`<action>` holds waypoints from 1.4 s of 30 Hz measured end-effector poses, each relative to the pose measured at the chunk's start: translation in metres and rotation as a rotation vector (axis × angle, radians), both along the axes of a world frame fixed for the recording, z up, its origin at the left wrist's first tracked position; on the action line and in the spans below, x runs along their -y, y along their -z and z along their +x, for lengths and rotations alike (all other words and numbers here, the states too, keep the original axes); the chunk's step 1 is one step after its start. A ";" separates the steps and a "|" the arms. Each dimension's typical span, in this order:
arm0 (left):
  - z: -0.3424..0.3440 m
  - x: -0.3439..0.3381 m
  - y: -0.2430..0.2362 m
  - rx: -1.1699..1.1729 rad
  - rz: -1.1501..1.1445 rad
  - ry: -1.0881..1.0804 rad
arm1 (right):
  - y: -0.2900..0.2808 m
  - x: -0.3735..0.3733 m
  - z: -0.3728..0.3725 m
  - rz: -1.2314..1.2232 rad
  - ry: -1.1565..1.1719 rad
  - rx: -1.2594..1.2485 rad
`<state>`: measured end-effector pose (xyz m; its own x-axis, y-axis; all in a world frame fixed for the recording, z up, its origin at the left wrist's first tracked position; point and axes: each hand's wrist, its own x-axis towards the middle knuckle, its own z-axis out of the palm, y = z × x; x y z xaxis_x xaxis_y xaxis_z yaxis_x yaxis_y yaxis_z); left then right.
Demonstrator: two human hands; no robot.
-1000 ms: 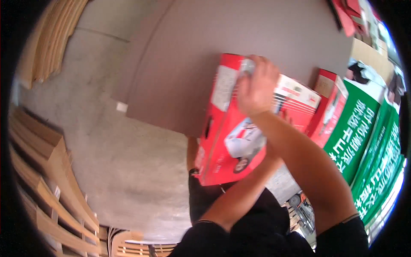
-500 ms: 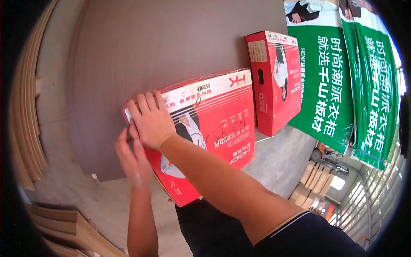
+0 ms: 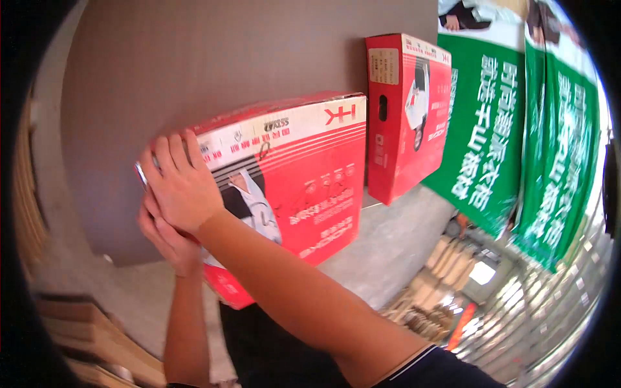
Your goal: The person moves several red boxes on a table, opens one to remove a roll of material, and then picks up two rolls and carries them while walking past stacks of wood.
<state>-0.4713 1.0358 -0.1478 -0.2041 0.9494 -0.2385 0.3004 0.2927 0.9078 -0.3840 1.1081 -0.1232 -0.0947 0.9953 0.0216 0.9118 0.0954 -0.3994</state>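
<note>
A large red and white cardboard box (image 3: 304, 194) leans tilted at the edge of a brown board. My right hand (image 3: 182, 184) reaches across its front, fingers hooked over the top edge at the left corner. Just below, my left hand (image 3: 168, 240) presses against the box's left end with its fingers curled; the right hand partly covers it. Both hands are closed on that end. To the right stands a second red box (image 3: 407, 129) with a dark handle slot, which neither hand touches.
Behind the boxes spreads the wide brown board (image 3: 213, 52). Green printed sheets (image 3: 482, 136) hang or stand at the right. Cardboard pieces (image 3: 97, 330) lie at the lower left, and stacked brown bundles (image 3: 446, 258) sit farther off on the grey floor.
My left hand has closed from spread fingers onto the box's left end. Both hands and the boxes now sit farther left in view, and the picture is more blurred.
</note>
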 end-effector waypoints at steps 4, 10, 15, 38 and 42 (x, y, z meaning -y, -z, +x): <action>-0.008 -0.006 -0.004 -0.230 0.105 0.166 | 0.001 -0.004 -0.002 0.026 0.024 0.036; -0.010 0.001 -0.010 -0.150 0.051 0.033 | 0.009 0.000 -0.009 0.059 -0.019 0.087; -0.007 0.005 -0.011 -0.145 0.019 0.023 | 0.012 0.006 -0.006 0.070 -0.046 0.102; -0.010 -0.011 -0.018 -0.310 0.100 0.132 | -0.004 -0.008 -0.004 -0.090 -0.032 0.173; -0.018 -0.006 -0.017 -0.365 0.045 0.220 | 0.007 0.007 -0.005 -0.134 -0.014 0.143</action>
<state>-0.4895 1.0416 -0.1306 -0.0588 0.9876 -0.1458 0.6553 0.1484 0.7407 -0.3887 1.1011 -0.1306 -0.1009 0.9869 -0.1260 0.9591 0.0628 -0.2760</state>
